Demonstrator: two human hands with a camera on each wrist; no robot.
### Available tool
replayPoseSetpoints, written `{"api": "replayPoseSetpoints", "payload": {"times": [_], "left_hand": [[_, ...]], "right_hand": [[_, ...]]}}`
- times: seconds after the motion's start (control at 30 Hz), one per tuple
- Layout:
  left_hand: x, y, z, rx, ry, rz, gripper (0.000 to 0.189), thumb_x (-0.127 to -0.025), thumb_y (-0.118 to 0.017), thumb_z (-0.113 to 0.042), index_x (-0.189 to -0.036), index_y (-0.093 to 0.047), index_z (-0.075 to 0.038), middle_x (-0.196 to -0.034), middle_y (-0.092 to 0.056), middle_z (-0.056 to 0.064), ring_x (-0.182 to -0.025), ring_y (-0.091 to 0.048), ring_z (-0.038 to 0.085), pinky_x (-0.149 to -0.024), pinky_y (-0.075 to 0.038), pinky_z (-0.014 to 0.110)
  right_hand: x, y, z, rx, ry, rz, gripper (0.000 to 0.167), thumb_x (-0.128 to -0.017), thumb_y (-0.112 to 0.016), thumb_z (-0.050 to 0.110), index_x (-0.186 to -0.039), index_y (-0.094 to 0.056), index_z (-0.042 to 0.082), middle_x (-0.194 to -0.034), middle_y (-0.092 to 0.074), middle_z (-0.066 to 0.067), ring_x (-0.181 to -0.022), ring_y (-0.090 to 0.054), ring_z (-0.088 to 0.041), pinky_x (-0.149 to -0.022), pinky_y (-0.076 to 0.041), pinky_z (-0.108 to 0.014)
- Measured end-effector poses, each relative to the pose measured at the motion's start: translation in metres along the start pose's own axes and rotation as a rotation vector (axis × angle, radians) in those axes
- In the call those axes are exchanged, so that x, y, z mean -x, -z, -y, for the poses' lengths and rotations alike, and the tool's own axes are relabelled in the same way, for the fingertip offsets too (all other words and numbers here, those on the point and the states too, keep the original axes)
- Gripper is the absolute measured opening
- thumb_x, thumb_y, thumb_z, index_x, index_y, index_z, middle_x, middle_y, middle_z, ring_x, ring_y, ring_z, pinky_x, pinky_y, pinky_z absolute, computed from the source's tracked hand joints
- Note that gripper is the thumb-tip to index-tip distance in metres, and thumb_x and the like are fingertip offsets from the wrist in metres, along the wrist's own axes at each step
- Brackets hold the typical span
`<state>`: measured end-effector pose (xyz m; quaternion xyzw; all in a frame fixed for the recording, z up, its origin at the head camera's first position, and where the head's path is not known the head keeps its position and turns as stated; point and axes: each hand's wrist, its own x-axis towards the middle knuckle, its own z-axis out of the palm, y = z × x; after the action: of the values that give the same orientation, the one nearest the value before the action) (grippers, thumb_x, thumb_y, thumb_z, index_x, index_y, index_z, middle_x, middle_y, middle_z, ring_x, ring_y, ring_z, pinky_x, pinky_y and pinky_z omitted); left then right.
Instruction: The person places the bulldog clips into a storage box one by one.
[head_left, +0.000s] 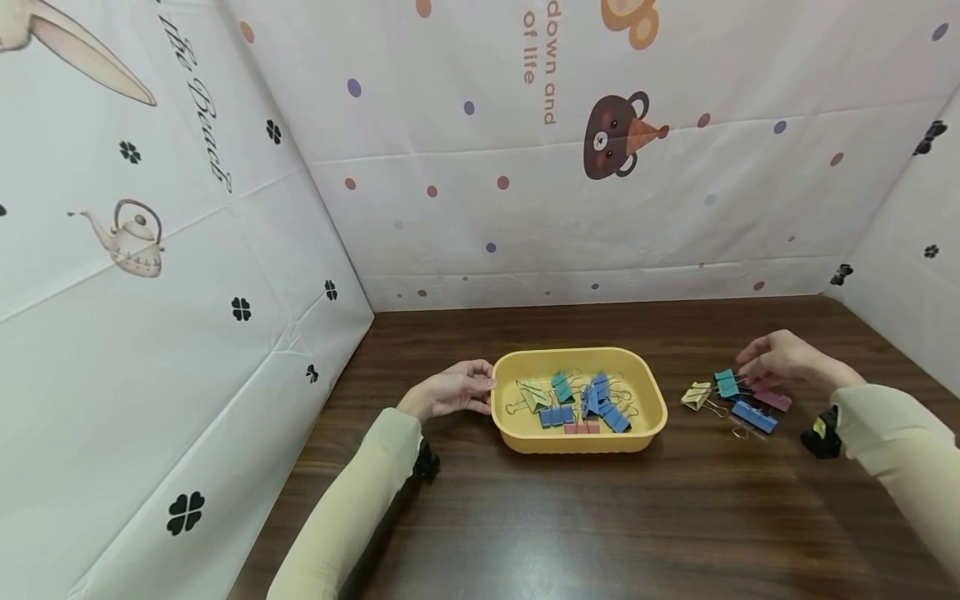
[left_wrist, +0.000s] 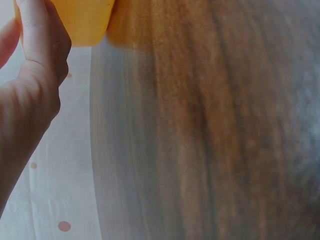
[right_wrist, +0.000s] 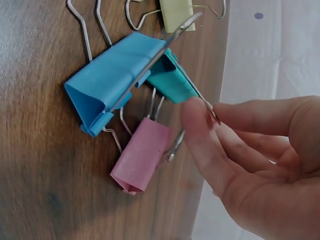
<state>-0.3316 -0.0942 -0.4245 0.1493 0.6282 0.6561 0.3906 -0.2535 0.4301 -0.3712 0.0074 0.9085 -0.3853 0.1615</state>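
Far left: white wall sheet (head_left: 187, 350) with a teapot print (head_left: 137, 240) and black clovers. Next, pale left sleeve (head_left: 352, 508), black wrist unit (head_left: 427, 461) strapped at the cuff. Left hand (head_left: 457, 389) grips the left end of the yellow tray (head_left: 517, 439), thumb and fingers on its wall; left wrist view shows just the hand, a corner of the tray, wood and white sheet. Tray sits flat on the dark wood table (head_left: 600, 525), clips jumbled inside: pale yellow clip (head_left: 534, 396) at left, teal one (head_left: 562, 387) beside it toward the back, pink one (head_left: 582, 428) at the front wall, several blue ones (head_left: 557, 417) around the middle and right. Brown bear print (head_left: 611, 137) on the back sheet (head_left: 450, 225), above the tray. Right of the tray, apart from it, four loose clips in a tight cluster: yellow loose clip (head_left: 699, 395) leftmost, then teal loose clip (head_left: 727, 383), blue loose clip (head_left: 754, 416) nearer the wearer, pink loose clip (head_left: 772, 400) rightmost. Right hand (head_left: 783, 360) over that cluster, thumb and forefinger pinching a wire handle of the teal loose clip; can't tell if that clip is off the wood. Far right: second black unit (head_left: 822, 435) under the right cuff, pale right sleeve (head_left: 900, 442).
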Motion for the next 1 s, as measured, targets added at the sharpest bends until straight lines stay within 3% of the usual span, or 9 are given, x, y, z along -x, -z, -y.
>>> {"api": "replayPoseSetpoints", "payload": {"times": [0.23,0.43,0.8,1.0], "left_hand": [[-0.001,0.000,0.002,0.001,0.001,-0.009,0.015,-0.100,-0.048,-0.003,-0.113,-0.042,-0.002,-0.090,-0.057,0.009,-0.073,-0.062,0.017,-0.069,-0.059,0.031],[-0.002,0.000,0.001,-0.008,-0.003,-0.011,0.017,-0.100,-0.048,-0.003,-0.115,-0.041,-0.001,-0.089,-0.058,0.008,-0.074,-0.061,0.017,-0.070,-0.059,0.031],[-0.003,0.000,-0.001,-0.011,0.001,-0.003,0.011,-0.099,-0.049,-0.004,-0.108,-0.044,-0.007,-0.088,-0.058,0.007,-0.075,-0.061,0.017,-0.070,-0.059,0.030],[-0.001,0.001,0.000,0.004,0.011,-0.011,0.012,-0.099,-0.049,-0.004,-0.110,-0.043,-0.005,-0.089,-0.057,0.008,-0.075,-0.061,0.017,-0.070,-0.059,0.031]], "right_hand": [[-0.002,-0.008,-0.001,-0.005,0.027,-0.111,0.034,-0.092,-0.053,-0.001,-0.117,-0.048,-0.024,-0.088,-0.072,-0.012,-0.072,-0.069,-0.015,-0.068,-0.060,-0.034],[-0.002,-0.010,0.000,-0.087,-0.011,-0.172,0.034,-0.095,-0.049,-0.002,-0.120,-0.045,-0.025,-0.084,-0.072,-0.010,-0.071,-0.071,-0.017,-0.070,-0.061,-0.037],[-0.003,-0.012,0.006,-0.097,-0.024,-0.215,0.035,-0.096,-0.051,0.003,-0.121,-0.046,-0.022,-0.081,-0.074,-0.007,-0.069,-0.072,-0.015,-0.070,-0.061,-0.036],[-0.006,-0.012,0.016,-0.050,0.000,-0.254,0.036,-0.095,-0.053,0.007,-0.120,-0.050,-0.019,-0.081,-0.074,-0.006,-0.067,-0.071,-0.014,-0.064,-0.060,-0.031]]}}
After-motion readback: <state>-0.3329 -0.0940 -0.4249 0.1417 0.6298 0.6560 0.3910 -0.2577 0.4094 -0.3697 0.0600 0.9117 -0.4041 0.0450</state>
